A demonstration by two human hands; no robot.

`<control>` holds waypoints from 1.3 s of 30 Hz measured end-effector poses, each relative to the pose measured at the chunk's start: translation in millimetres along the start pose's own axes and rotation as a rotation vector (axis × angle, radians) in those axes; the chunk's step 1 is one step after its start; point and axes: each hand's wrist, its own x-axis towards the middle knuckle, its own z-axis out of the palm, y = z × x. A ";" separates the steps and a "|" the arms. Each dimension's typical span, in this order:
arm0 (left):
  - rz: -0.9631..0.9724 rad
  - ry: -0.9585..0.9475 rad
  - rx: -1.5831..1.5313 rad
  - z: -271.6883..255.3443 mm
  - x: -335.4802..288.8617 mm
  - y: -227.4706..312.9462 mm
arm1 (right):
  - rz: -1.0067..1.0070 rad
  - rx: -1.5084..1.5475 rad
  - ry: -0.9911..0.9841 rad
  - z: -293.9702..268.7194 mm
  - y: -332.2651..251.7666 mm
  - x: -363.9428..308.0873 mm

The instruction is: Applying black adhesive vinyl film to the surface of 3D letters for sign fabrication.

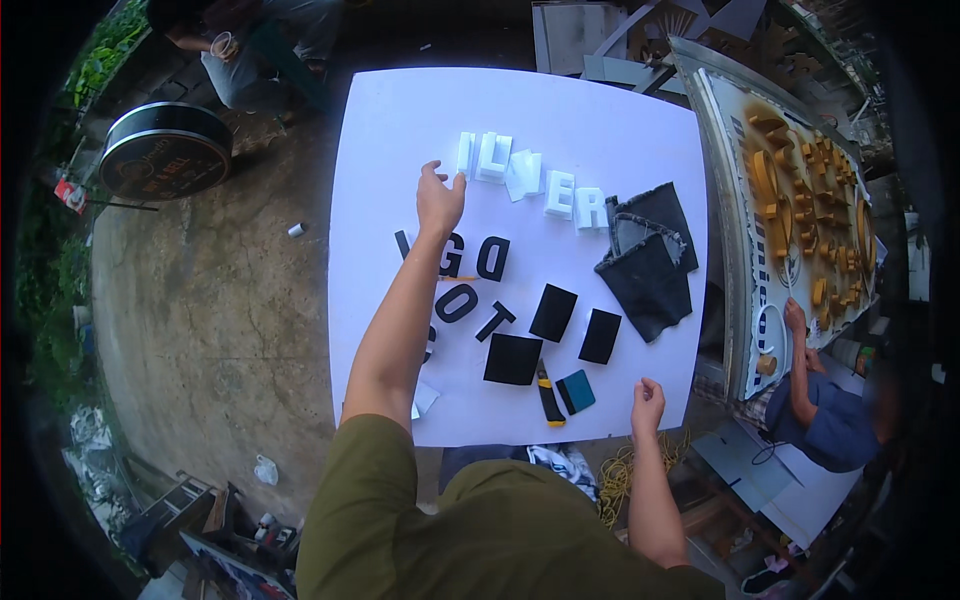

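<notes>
My left hand (440,200) reaches to the far left part of the white table (385,130), its fingers apart. Its thumb is close beside the leftmost block of a row of white raised letters (494,157); I cannot tell whether they touch. Below my left wrist lie several black cut-out letters (491,258), partly hidden by my forearm. My right hand (647,405) hovers by the near right edge with fingers curled; what they hold, if anything, is hidden. Nearby are black rectangular pads (513,359), a yellow-and-black utility knife (549,398) and a teal squeegee (575,391).
Dark frayed cloth (650,275) lies on the table's right side. Beyond stands a large signboard with gold letters (790,215), where another person (825,420) works. A round black sign (165,150) and a seated person are far left. Yellow rope (625,475) lies below the table.
</notes>
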 end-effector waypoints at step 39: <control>0.092 0.097 0.403 49.2 58.5 -0.4 | -0.084 -0.238 -0.119 12.5 -57.4 -72.5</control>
